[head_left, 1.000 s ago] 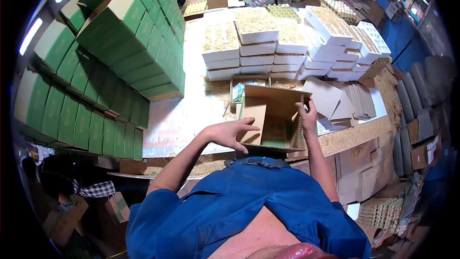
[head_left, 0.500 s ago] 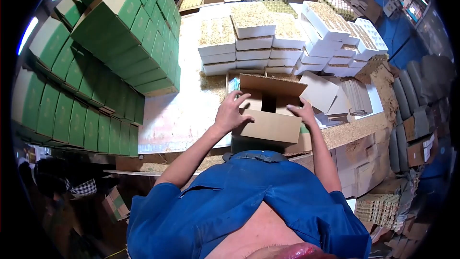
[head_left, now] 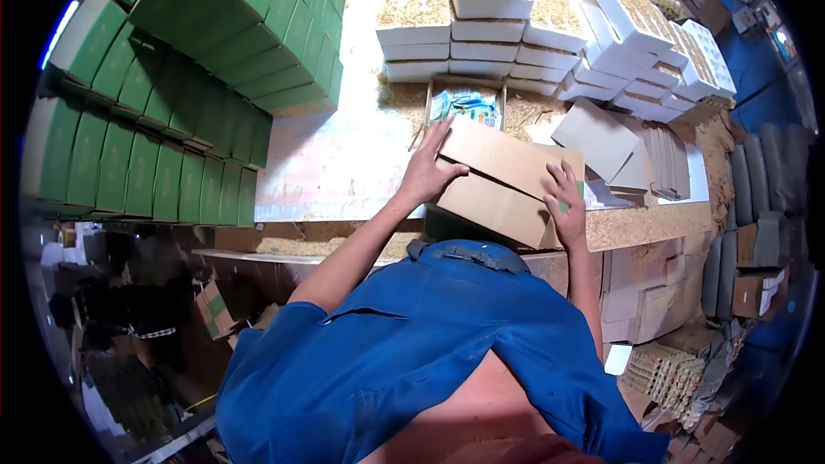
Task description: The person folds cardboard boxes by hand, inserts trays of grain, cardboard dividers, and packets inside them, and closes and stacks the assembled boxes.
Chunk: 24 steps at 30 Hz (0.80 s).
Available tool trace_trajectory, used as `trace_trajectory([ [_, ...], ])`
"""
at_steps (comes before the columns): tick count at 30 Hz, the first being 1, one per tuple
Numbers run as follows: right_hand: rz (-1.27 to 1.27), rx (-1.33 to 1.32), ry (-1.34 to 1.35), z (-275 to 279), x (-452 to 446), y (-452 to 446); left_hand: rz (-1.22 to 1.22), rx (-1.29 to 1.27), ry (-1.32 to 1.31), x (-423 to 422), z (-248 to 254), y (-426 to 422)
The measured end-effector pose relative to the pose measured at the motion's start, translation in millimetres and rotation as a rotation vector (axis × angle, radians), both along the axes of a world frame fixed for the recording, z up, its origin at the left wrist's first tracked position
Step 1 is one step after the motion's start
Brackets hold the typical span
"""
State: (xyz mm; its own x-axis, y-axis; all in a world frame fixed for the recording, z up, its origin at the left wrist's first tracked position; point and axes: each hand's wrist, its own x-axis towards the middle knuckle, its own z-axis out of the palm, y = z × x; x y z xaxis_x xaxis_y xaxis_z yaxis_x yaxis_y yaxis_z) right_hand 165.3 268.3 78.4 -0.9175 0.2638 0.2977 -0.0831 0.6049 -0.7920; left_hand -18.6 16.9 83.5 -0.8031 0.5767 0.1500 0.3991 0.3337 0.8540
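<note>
A brown cardboard box (head_left: 509, 206) with green sides stands in front of my body, its two long top flaps folded inward and nearly meeting at a narrow slit. My left hand (head_left: 427, 170) grips its left end, thumb on the near flap and fingers along the side. At the right end, my right hand (head_left: 565, 206) holds the edge with its fingers bent and spaced apart. Just behind the box lies an open tray (head_left: 504, 96) with blue and white packets (head_left: 468, 107) in it. The box's inside is hidden.
Green boxes (head_left: 292, 43) are stacked high on the left. White foam trays (head_left: 490, 7) topped with straw-coloured shavings stand at the back. Flat cardboard pieces (head_left: 601, 139) lie to the right, and egg trays (head_left: 666, 382) are piled at lower right.
The far flap, upright before, is now folded down and the box's opening is covered. The box has turned a little clockwise. My view has shifted, uncovering the packets behind it.
</note>
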Motion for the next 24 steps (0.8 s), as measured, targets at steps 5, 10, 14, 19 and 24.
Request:
trace_trajectory([
  [5, 0.026, -0.006, -0.114, 5, 24, -5, -0.093, -0.182, -0.013, -3, 3, -2],
  [10, -0.104, -0.372, -0.295, -21, 63, -17, -0.063, -0.235, -0.037, -3, 0, -1],
  [14, -0.18, -0.222, -0.309, -91, 50, -32, -0.056, -0.185, 0.055, -15, -7, 0],
  [19, -0.45, -0.132, -0.089, 18, -5, -10, -0.212, 0.049, -0.026, -60, 40, -7],
  [24, -0.36, -0.305, -0.192, 74, -29, 7, -0.077, -0.029, -0.197, -63, 38, -4],
])
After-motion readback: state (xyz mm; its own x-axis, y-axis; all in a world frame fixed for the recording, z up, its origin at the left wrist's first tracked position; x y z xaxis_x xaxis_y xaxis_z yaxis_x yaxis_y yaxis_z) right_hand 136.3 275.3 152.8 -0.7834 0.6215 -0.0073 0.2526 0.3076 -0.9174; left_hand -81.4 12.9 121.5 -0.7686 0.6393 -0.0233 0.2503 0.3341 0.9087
